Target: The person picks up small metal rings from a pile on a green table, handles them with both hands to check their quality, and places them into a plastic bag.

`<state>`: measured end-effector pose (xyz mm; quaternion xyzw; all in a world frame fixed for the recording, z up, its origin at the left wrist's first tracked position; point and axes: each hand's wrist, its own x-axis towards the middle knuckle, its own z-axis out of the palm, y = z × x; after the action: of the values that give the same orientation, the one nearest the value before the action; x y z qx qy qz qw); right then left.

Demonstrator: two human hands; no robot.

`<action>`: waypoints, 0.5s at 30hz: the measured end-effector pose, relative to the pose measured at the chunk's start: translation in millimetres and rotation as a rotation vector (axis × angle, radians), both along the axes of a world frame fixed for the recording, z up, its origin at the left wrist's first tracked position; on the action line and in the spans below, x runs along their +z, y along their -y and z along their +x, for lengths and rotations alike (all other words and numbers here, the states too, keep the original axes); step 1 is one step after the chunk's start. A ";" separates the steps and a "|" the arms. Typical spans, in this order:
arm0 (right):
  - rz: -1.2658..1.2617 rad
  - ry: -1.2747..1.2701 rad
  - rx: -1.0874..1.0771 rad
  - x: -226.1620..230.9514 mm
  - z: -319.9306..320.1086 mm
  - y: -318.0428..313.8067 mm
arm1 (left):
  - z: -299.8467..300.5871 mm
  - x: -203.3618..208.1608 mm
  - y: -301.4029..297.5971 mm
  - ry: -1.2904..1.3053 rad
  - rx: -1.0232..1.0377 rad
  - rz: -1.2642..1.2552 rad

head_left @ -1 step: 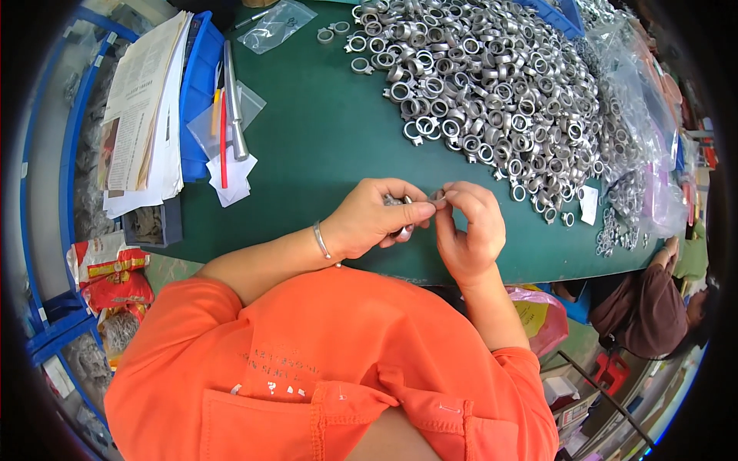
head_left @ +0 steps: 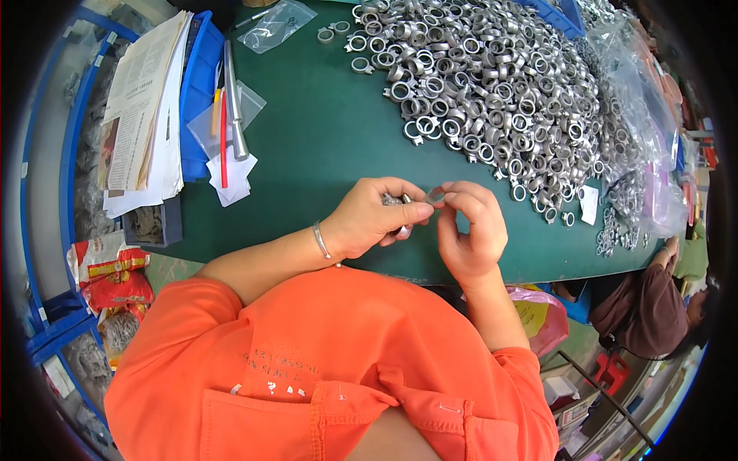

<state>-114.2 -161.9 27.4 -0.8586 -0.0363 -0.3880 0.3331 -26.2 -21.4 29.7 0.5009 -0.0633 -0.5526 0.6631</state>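
Note:
Close above the front part of the green table, my two hands meet. My right hand pinches a small silver-grey metal ring between thumb and forefinger. My left hand is closed on several similar metal rings, partly hidden by its fingers. Its thumb and forefinger tips come up to the near side of the pinched ring; whether they also grip it, I cannot tell. A big heap of loose metal rings with small tabs lies beyond my hands, toward the right.
Left on the green table are a blue tray with newspapers, a tapered metal rod and a red stick. Clear plastic bags lie at the right. A person in brown sits beyond the right table end.
The pinched ring has turned slightly, so more of its round opening shows. My right hand has shifted very little; the left stays in place.

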 end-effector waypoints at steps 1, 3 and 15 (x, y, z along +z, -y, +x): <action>0.002 -0.001 0.003 -2.2 -1.8 0.3 | -0.3 0.4 -1.8 -0.001 0.003 0.002; 0.497 -0.124 0.040 -6.5 -8.3 0.2 | -1.5 2.9 -3.5 0.416 0.009 0.117; 1.150 -0.301 0.407 -15.4 -20.7 2.9 | -1.4 -3.9 -3.8 1.142 0.197 -0.122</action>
<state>-134.9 -164.8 12.1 -0.5631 0.0627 -0.1493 0.8104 -27.5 -17.5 25.8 0.6841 -0.3955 -0.1261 0.5998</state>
